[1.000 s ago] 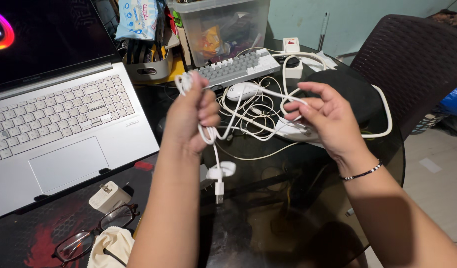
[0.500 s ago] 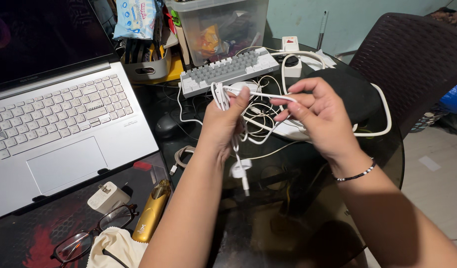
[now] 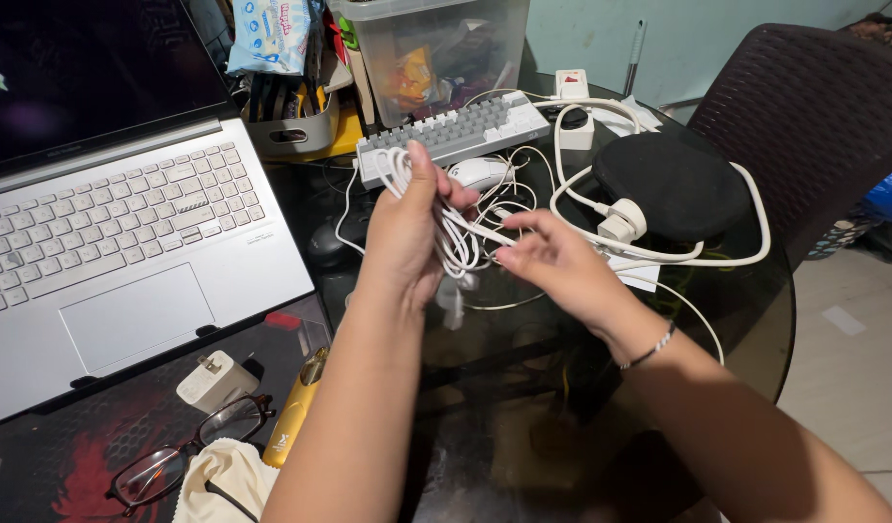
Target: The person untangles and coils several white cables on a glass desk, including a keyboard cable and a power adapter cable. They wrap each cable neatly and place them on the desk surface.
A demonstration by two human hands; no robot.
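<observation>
The left hand (image 3: 402, 232) is raised above the counter (image 3: 523, 387), its fingers (image 3: 422, 169) curled tight around a bundle of looped white cable (image 3: 456, 242); the loops stick out above the thumb and hang down below the palm. The right hand (image 3: 553, 261) sits just right of that bundle, its fingers (image 3: 512, 257) pinched together on a strand of the same cable where it leaves the loops.

The counter is a round dark glass top, with chair legs and floor showing dimly through it. A pale tiled floor lies to the right of the counter and a light green wall behind it.

Behind the cable bundle lie a white mouse (image 3: 480, 172) and a small grey and white keyboard (image 3: 456, 131), with more thin white cords tangled around them. To the right of the bundle a thick white cord with a plug (image 3: 622, 221) loops round a black round pad (image 3: 669, 184); a dark woven chair (image 3: 804, 116) stands beyond. A clear plastic bin (image 3: 436, 53) stands behind the keyboard. Left of the bundle is an open silver laptop (image 3: 126, 242). Near the laptop's front edge lie a white charger block (image 3: 214, 380), a gold-coloured device (image 3: 296, 416), spectacles (image 3: 189, 450) and a cream cloth (image 3: 228, 479).
</observation>
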